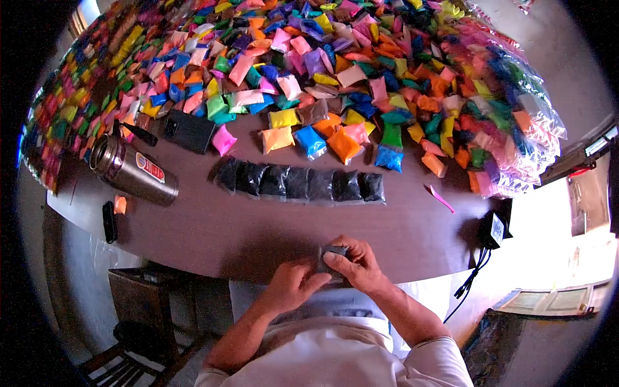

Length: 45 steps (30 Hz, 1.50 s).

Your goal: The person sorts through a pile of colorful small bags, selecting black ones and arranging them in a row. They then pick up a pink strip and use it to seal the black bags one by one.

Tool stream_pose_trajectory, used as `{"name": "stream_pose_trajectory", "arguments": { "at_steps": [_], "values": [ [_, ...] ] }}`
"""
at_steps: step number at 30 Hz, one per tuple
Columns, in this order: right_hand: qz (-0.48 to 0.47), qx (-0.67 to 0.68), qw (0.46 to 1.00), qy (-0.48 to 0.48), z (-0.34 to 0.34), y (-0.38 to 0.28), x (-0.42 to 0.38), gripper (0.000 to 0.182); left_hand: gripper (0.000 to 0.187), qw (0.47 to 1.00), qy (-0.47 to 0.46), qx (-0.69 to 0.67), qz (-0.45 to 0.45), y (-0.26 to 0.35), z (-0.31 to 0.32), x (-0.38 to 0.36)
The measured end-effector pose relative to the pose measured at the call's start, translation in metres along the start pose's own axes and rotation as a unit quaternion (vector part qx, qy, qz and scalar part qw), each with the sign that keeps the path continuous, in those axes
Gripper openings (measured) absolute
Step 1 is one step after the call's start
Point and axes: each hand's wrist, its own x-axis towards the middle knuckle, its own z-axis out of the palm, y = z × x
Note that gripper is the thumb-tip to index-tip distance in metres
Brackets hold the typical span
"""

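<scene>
table edge (258, 248): hands pinching packet (332, 258)

Steel flask (133, 171), black packets' row (300, 183), colourful packets (335, 71).

The small dark grey packet (333, 258) is mostly covered by both hands' fingers (342, 261); beyond the brown table (258, 226), the picture's dark rim cuts off the coloured packets (58, 122).

Small dark packet (332, 258) — pinched at table edge.
</scene>
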Motion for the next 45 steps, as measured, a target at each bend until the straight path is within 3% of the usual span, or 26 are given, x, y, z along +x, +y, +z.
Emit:
{"name": "stream_pose_trajectory", "arguments": {
  "at_steps": [4, 6, 7, 9, 14, 16, 17, 19, 20, 22, 23, 25, 26, 28, 29, 31, 35, 37, 39, 43, 45],
  "values": [
    [0.055, -0.016, 0.998, 0.02, -0.001, -0.019, -0.002, 0.027, 0.032, 0.999, 0.025, -0.03, 0.01, 0.002, 0.0, 0.002],
    [0.091, -0.162, 0.98, -0.069, -0.014, -0.007, -0.005, 0.028, 0.036, 0.997, 0.054, -0.001, 0.054, -0.003, 0.005, 0.004],
    [0.089, -0.164, 0.98, -0.067, -0.015, -0.007, -0.007, 0.028, 0.039, 0.992, 0.083, 0.028, 0.093, -0.004, 0.006, 0.005],
    [0.12, -0.072, 0.987, -0.073, -0.013, -0.009, -0.01, 0.028, 0.04, 0.995, 0.056, 0.027, 0.077, -0.001, 0.004, 0.004],
    [0.025, -0.043, 0.997, -0.05, -0.005, -0.004, -0.013, 0.028, 0.04, 1.0, -0.017, 0.017, -0.002, -0.001, 0.002, 0.002],
    [0.011, -0.056, 0.998, -0.036, 0.001, -0.013, -0.014, 0.027, 0.041, 0.991, -0.01, -0.097, -0.097, 0.002, 0.001, 0.003],
    [0.019, -0.043, 0.999, -0.022, 0.006, -0.019, -0.015, 0.026, 0.041, 0.991, -0.011, -0.097, -0.094, 0.003, 0.002, 0.005],
    [0.027, -0.032, 0.999, -0.005, 0.005, -0.022, -0.016, 0.025, 0.037, 0.998, 0.056, -0.004, 0.042, 0.003, 0.005, 0.009],
    [0.009, -0.084, 0.996, -0.01, 0.0, -0.021, -0.018, 0.025, 0.037, 0.997, 0.055, -0.004, 0.045, 0.001, 0.007, 0.009],
    [-0.008, -0.137, 0.99, -0.011, -0.013, -0.019, -0.019, 0.025, 0.035, 0.997, 0.054, 0.038, 0.041, -0.005, 0.012, 0.005],
    [-0.033, -0.107, 0.993, 0.043, -0.023, -0.022, -0.019, 0.026, 0.035, 0.997, 0.052, 0.037, 0.043, -0.009, 0.014, 0.002],
    [-0.042, -0.067, 0.987, 0.143, -0.048, -0.032, -0.014, 0.027, 0.033, 0.996, 0.015, -0.032, -0.077, -0.016, 0.016, -0.001],
    [-0.026, -0.056, 0.98, 0.189, -0.062, -0.041, -0.009, 0.028, 0.033, 0.996, 0.015, -0.034, -0.075, -0.018, 0.016, -0.002],
    [0.035, -0.209, 0.951, 0.224, -0.092, -0.067, 0.0, 0.025, 0.021, 0.999, 0.033, -0.012, -0.011, -0.021, 0.017, -0.001],
    [0.034, -0.212, 0.95, 0.226, -0.105, -0.07, 0.004, 0.025, 0.021, 0.999, 0.033, -0.013, -0.008, -0.022, 0.018, 0.0],
    [0.076, -0.51, 0.82, 0.247, -0.136, -0.056, 0.013, 0.025, 0.02, 0.998, 0.054, -0.012, 0.016, -0.024, 0.02, 0.001],
    [0.045, -0.405, 0.876, 0.256, -0.15, -0.044, 0.028, 0.033, 0.021, 0.999, 0.053, -0.004, 0.013, -0.018, 0.018, 0.001],
    [-0.016, -0.417, 0.871, 0.259, -0.149, -0.035, 0.036, 0.035, 0.023, 0.997, 0.07, -0.019, 0.001, -0.014, 0.017, 0.002],
    [0.004, -0.435, 0.847, 0.305, -0.146, -0.035, 0.039, 0.04, 0.022, 0.998, 0.063, -0.02, 0.004, -0.014, 0.014, 0.003],
    [-0.078, -0.543, 0.755, 0.359, -0.14, -0.039, 0.041, 0.041, 0.025, 0.996, 0.078, -0.05, -0.01, -0.012, 0.018, 0.003],
    [-0.067, -0.535, 0.775, 0.331, -0.142, -0.034, 0.04, 0.037, 0.026, 0.996, 0.075, -0.044, -0.007, -0.014, 0.018, 0.003]
  ]
}}
